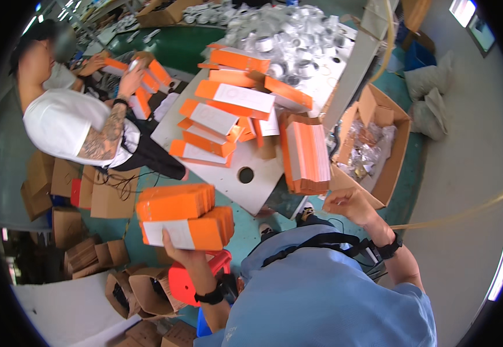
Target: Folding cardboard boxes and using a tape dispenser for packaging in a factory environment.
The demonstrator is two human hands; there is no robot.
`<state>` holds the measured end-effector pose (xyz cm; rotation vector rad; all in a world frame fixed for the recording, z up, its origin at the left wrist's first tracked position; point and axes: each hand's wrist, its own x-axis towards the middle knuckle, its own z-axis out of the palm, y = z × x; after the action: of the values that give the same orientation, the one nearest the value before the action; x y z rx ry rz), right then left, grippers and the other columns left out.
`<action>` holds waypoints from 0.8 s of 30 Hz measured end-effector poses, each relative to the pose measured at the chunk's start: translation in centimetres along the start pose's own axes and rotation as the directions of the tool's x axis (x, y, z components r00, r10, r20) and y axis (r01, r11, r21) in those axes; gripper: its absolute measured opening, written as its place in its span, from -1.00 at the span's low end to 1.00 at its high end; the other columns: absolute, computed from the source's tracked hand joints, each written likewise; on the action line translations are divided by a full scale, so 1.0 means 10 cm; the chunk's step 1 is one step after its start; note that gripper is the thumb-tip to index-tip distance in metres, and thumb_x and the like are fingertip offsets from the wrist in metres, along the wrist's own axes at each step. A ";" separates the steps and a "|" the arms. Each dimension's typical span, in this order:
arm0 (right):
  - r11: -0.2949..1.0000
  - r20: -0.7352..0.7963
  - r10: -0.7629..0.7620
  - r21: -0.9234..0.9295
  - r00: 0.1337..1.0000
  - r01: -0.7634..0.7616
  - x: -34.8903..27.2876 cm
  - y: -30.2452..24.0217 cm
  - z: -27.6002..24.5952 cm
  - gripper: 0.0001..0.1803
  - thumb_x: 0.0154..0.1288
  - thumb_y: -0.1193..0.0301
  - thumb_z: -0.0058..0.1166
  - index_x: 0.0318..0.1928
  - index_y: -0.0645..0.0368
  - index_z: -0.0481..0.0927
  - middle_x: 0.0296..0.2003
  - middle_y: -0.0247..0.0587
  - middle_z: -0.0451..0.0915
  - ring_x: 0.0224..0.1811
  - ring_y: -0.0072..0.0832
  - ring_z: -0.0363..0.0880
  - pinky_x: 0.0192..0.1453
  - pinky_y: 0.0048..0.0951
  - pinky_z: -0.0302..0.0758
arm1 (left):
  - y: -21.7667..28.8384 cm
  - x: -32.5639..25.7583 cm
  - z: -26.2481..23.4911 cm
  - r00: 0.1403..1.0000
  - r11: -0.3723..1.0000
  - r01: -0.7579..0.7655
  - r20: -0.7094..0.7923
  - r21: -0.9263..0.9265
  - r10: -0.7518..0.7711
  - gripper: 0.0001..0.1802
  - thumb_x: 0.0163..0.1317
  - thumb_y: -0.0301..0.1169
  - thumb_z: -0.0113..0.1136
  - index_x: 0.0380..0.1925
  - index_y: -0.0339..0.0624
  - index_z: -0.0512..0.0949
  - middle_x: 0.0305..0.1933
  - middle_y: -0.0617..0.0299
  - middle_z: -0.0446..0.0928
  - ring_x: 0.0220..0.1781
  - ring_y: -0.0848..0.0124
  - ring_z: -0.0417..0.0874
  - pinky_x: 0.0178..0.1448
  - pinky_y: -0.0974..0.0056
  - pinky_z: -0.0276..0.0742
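No legible txt. Orange/white box [244, 97] on surface [219, 180]: faint grey print on white panel, too small/blurry to read. Blue shirt [327, 283]: small pale mark, lower L, also illegible. Held carton stack [186, 215]: nothing readable either.

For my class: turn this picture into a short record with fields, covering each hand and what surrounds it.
Left hand: against the lower part of an orange-and-white carton stack
Right hand: loosely curled, nothing visible in it, near the carton bundle at the table edge
Table top: white, with scattered orange-and-white cartons and a pile of plastic-wrapped items
Right of table: open cardboard box with clear plastic inside
Left: co-worker in a white top
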<state>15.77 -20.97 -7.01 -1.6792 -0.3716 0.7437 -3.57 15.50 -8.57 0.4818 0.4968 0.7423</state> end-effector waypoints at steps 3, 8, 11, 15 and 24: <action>0.990 -0.526 -0.040 -0.138 0.850 -0.039 -0.13 0.20 -0.45 -0.90 0.18 0.52 0.23 -0.35 0.32 0.67 -0.52 -0.38 0.63 -0.47 -0.71 0.47 -0.36 -0.59 0.43 | 0.04 -0.23 -0.16 0.999 0.991 0.032 -0.037 0.131 -0.028 -0.31 0.32 -0.05 -0.03 0.34 -0.19 0.17 0.29 0.03 0.35 0.30 0.07 0.42 0.34 -0.08 0.40; 0.488 -0.641 -0.506 -0.765 0.577 -0.421 -0.10 0.60 -1.32 -0.37 0.20 0.42 0.23 0.25 0.27 0.31 -0.16 0.03 0.63 -0.21 -0.27 0.59 -0.16 -0.30 0.53 | -0.19 -0.40 0.13 0.991 0.950 0.082 -0.126 0.300 -0.046 -0.36 0.32 -0.07 -0.03 0.30 -0.20 0.24 0.23 0.07 0.40 0.26 0.15 0.47 0.31 0.06 0.43; 0.679 -0.656 -0.477 -0.697 0.584 -0.229 -0.01 0.10 -0.79 -0.41 0.21 0.45 0.20 0.24 0.27 0.35 -0.12 0.01 0.62 -0.20 -0.24 0.62 -0.15 -0.30 0.56 | -0.33 -0.24 -0.05 0.992 0.966 0.102 -0.098 0.236 -0.081 -0.37 0.24 -0.17 0.05 0.26 -0.24 0.28 0.18 0.05 0.45 0.22 0.14 0.50 0.30 0.07 0.43; 0.795 -0.099 -0.350 -0.558 0.932 0.239 0.16 -0.56 0.14 -0.67 0.20 0.50 0.22 -0.02 0.31 0.58 -0.15 -0.04 0.63 -0.29 -0.31 0.66 -0.22 -0.44 0.59 | -0.41 -0.18 -0.19 0.996 0.954 0.056 0.048 0.294 -0.074 -0.35 0.15 -0.21 0.11 0.18 -0.41 0.32 0.13 -0.08 0.48 0.14 0.07 0.55 0.23 0.03 0.48; 0.940 0.338 -0.240 -0.151 0.910 0.304 0.78 -0.52 1.16 0.13 0.01 0.00 0.42 0.38 0.34 0.04 0.23 0.22 0.30 0.30 -0.08 0.33 0.35 -0.18 0.31 | -0.41 -0.32 0.36 0.978 0.897 0.114 0.112 0.427 -0.177 -0.32 -0.02 -0.41 0.25 0.15 -0.41 0.32 0.01 0.01 0.51 -0.02 0.22 0.61 0.07 0.18 0.54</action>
<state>14.79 -6.19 -5.26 -1.6487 -0.9172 0.7827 -1.44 9.68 -7.30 0.8865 0.5480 0.4467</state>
